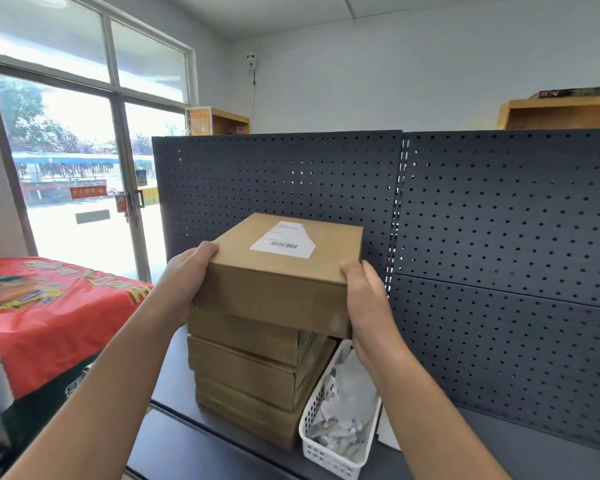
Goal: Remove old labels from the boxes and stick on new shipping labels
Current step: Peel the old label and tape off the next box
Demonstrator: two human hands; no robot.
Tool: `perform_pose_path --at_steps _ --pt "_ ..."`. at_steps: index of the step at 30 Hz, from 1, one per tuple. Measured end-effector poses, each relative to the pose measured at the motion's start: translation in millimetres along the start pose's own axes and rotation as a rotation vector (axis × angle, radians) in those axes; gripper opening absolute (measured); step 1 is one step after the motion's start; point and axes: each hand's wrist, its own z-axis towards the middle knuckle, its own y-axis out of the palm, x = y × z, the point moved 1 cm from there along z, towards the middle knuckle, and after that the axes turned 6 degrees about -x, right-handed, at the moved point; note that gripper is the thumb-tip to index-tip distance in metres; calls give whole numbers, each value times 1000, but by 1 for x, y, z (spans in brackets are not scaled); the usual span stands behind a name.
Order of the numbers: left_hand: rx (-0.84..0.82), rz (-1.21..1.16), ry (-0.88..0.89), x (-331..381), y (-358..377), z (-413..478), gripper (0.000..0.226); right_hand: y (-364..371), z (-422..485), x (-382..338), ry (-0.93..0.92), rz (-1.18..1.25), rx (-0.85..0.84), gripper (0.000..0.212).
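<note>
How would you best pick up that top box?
Take the top box by its two sides near the front corners, a hand from each side, as the left hand and right hand do; it looks too wide for one.

I'm looking into a small shop: dark pegboard gondola shelving [499,220], a glazed entrance door [73,161] onto the street, wooden display cubbies [561,112] behind, and a labelled cardboard box [278,289] topping a stack of parcels [250,368].
</note>
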Motion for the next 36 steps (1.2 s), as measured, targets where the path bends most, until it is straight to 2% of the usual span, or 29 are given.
perform_pose_path --at_steps 11,14,18,21,24,28,36 --pt "30 109 71 3 81 -65 30 -94 -48 -15 -38 66 73 17" --pt "-16 74 85 1 108 -83 26 -124 -61 -24 -26 45 83 28" --pt "-69 22 67 -10 141 -101 27 -165 -76 -30 -22 16 108 16" --pt "-115 45 82 -18 168 -112 29 -193 -88 -33 -20 13 124 15" --pt "-143 33 84 -24 198 -129 25 -221 -101 -31 -14 5 155 18" --pt "-200 12 113 -40 236 -144 31 -258 -121 -27 2 -13 207 24" --pt "-262 52 119 -82 306 -180 20 -331 -161 -13 48 -49 299 21"
